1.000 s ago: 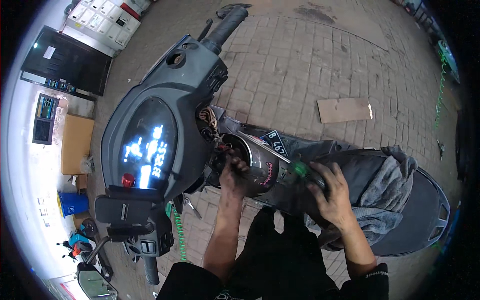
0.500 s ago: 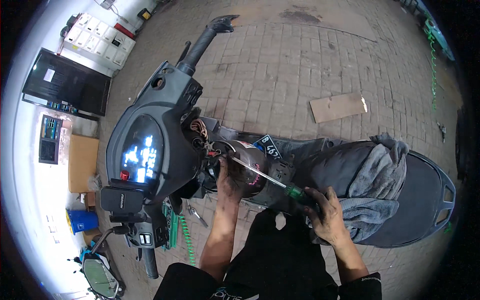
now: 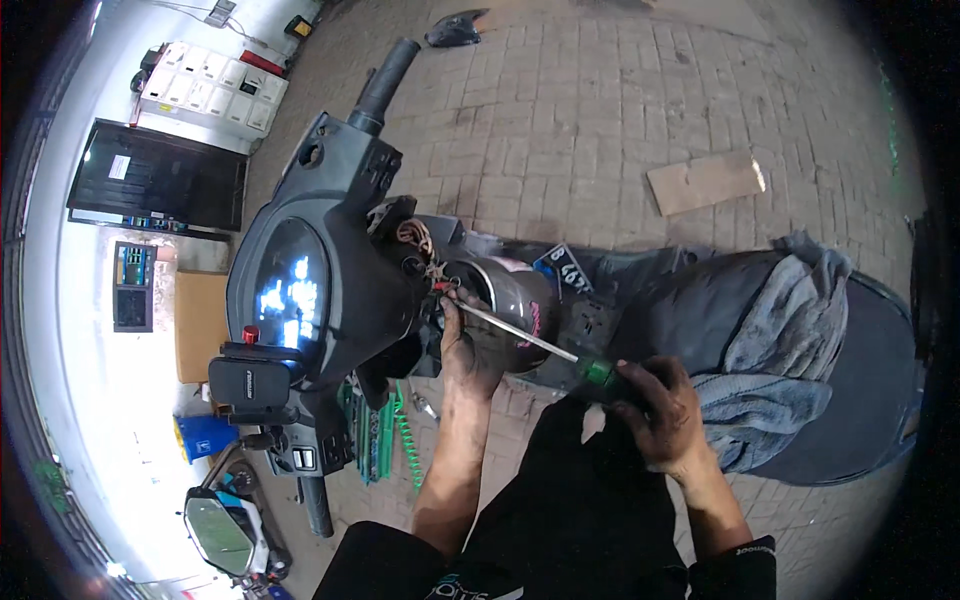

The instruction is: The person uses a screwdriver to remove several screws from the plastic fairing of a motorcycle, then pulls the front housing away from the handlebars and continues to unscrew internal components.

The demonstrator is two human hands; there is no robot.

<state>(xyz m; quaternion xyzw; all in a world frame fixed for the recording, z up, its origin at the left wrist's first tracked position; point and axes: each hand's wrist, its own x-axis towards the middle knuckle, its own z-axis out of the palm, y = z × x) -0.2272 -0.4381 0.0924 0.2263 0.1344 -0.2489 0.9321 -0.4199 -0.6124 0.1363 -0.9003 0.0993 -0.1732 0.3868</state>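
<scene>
Fingers of the bare right hand (image 3: pixel 665 420) are clamped around the handle of a screwdriver (image 3: pixel 597 372) with a straight steel shaft and a green-and-dark grip. The screwdriver is held aslant between the two hands, its shaft pointed toward the left hand (image 3: pixel 472 365). Whether anything is gripped by the left fingers cannot be told, since most of them are hidden; the thumb is held up just beside the shaft's far end.

Beneath everything, a floor (image 3: pixel 560 130) of grey-brown paving bricks is seen. On it a dark grey and black plastic scooter (image 3: pixel 590 322) is stood, its handlebars placed to the left and its long black seat (image 3: pixel 860 390) to the right. The seat is partly covered by a rumpled grey towelling cloth (image 3: pixel 790 310). An oval dark instrument panel (image 3: pixel 285 270), lit with white-blue figures, is set between the handlebars. A rounded, glossy grey-brown shell (image 3: pixel 525 290) with pink lettering is partly hidden behind the left hand. Beyond the scooter, a flat brown cardboard rectangle (image 3: pixel 705 183) is laid on the floor. A black rectangular pad (image 3: pixel 250 380) is mounted by the near handlebar. Next to the instrument panel, a small round red knob (image 3: pixel 251 335) is fitted. Near the left thumb, a tiny red part (image 3: pixel 442 287) is seen.
</scene>
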